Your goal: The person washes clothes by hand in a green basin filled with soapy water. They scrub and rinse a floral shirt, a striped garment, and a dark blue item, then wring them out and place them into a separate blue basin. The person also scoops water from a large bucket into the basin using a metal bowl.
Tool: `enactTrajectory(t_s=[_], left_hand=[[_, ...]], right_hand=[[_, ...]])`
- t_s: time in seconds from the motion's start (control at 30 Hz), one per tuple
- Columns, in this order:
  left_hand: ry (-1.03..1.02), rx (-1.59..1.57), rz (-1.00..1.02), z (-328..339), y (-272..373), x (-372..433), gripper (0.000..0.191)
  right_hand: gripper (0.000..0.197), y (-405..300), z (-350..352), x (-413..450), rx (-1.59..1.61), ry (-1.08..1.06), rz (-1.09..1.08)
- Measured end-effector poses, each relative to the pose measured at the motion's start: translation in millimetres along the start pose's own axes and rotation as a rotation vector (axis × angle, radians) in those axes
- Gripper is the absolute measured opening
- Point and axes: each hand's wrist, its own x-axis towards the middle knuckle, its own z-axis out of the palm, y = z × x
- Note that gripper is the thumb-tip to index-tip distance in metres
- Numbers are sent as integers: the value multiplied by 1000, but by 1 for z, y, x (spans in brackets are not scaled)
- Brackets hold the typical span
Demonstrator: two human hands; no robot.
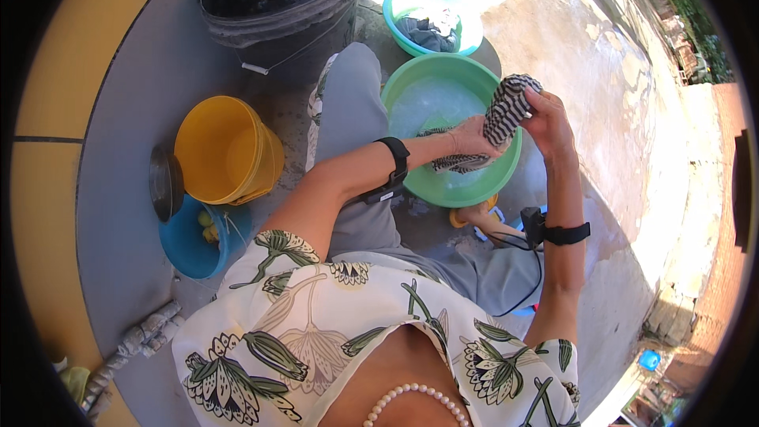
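A black-and-white striped cloth [511, 105] is stretched between my two hands above the right side of a green plastic basin [481, 184]. My right hand [547, 121] pinches its upper end, just outside the basin's rim. Lower down, my left hand [473, 135] is closed around the bunched middle of the cloth. More striped fabric [462, 163] hangs below that hand into the basin. Cloudy, soapy-looking water [436, 98] fills the basin's bottom, and part of the cloth is hidden behind my left hand.
Behind the basin stands a turquoise tub [391, 26] with dark wet clothes [430, 34]. A large black bucket [284, 32] holds dark water. To the left are a yellow bucket [216, 148], a dark metal bowl [166, 182] and a blue bucket [187, 243]. My bent knee [354, 89] borders the basin.
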Motion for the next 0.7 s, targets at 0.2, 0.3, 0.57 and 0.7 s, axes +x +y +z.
enactTrajectory(t_s=[0.2, 0.3, 0.57, 0.7], left_hand=[[-207, -1067, -335, -21, 10, -13, 27], [-229, -1237, -436, -29, 16, -14, 26], [-378, -1312, -468, -21, 22, -30, 19], [-329, -1065, -491, -18, 21, -32, 23]], right_hand=[[55, -6, -82, 28, -310, -78, 53], [78, 43, -104, 23, 196, -9, 12], [76, 128, -52, 31, 596, -228, -220], [28, 91, -52, 47, -158, -58, -139]])
